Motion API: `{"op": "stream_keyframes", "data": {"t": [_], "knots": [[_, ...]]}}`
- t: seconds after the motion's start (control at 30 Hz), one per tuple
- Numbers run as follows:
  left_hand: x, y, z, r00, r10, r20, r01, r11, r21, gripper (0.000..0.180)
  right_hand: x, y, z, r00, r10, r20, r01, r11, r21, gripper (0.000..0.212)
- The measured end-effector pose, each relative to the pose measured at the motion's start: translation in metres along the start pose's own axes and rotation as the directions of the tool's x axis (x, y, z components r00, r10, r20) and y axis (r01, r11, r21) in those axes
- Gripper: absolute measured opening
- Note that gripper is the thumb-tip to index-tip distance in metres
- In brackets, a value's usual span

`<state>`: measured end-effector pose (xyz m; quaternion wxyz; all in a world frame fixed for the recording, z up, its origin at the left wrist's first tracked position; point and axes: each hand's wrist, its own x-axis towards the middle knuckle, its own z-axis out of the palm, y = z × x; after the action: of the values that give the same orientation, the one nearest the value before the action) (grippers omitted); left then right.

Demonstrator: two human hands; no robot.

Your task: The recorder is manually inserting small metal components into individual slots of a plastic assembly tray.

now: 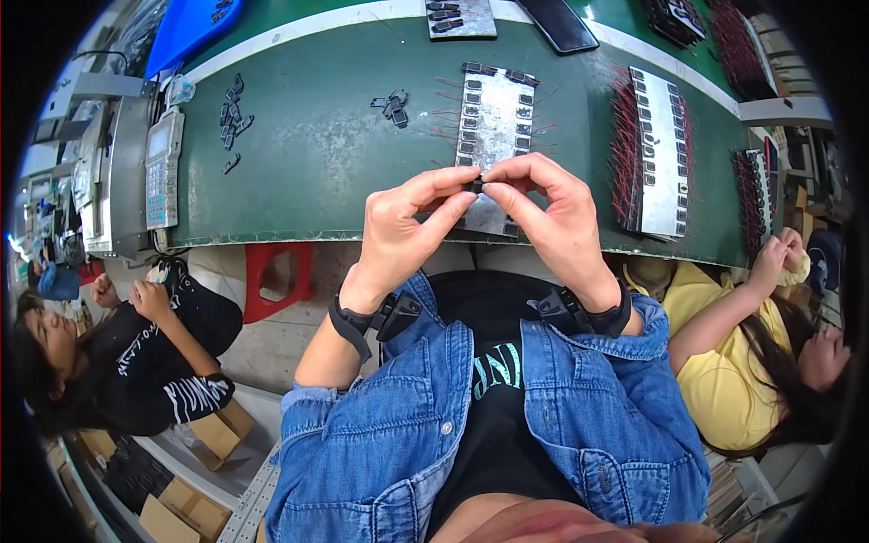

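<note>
My left hand (398, 213) and my right hand (563, 215) meet over the near edge of the green table, fingertips pinched together. Between them is a small black plastic part (477, 185), mostly covered by the fingers. Just beyond and partly beneath my hands lies a metal plate (496, 118), with black square parts along both long sides and thin red wires sticking outward. A little pile of loose black parts (392, 108) sits left of this plate. Farther left is another scattered group of black parts (233, 118).
To the right lies a second metal plate (663, 149) edged with black parts and dense red wires. A dark phone (558, 23) and a small plate (462, 25) lie at the back. A keypad device (162, 172) stands at left, near a blue bin (186, 34). Co-workers sit on both sides.
</note>
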<state>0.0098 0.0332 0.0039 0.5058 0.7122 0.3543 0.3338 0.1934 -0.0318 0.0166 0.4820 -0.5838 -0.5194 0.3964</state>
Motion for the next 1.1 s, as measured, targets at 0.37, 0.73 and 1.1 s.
{"op": "stream_keyframes", "data": {"t": [0.37,0.73,1.1], "knots": [[-0.002,0.009,0.004,1.000,0.003,0.025,-0.004,0.999,0.042,0.025,0.006,0.001,-0.007,0.971,0.191,0.144,-0.227,0.925,0.306,0.022],[-0.001,0.007,-0.008,0.922,-0.328,0.205,0.378,0.877,-0.297,0.019,-0.001,0.001,-0.001,0.985,-0.075,0.156,0.082,0.996,-0.038,0.019],[0.033,0.021,-0.020,0.950,-0.302,0.082,0.313,0.916,-0.249,0.015,0.043,0.001,-0.027,0.938,-0.275,-0.213,0.160,0.885,-0.438,0.013]]}}
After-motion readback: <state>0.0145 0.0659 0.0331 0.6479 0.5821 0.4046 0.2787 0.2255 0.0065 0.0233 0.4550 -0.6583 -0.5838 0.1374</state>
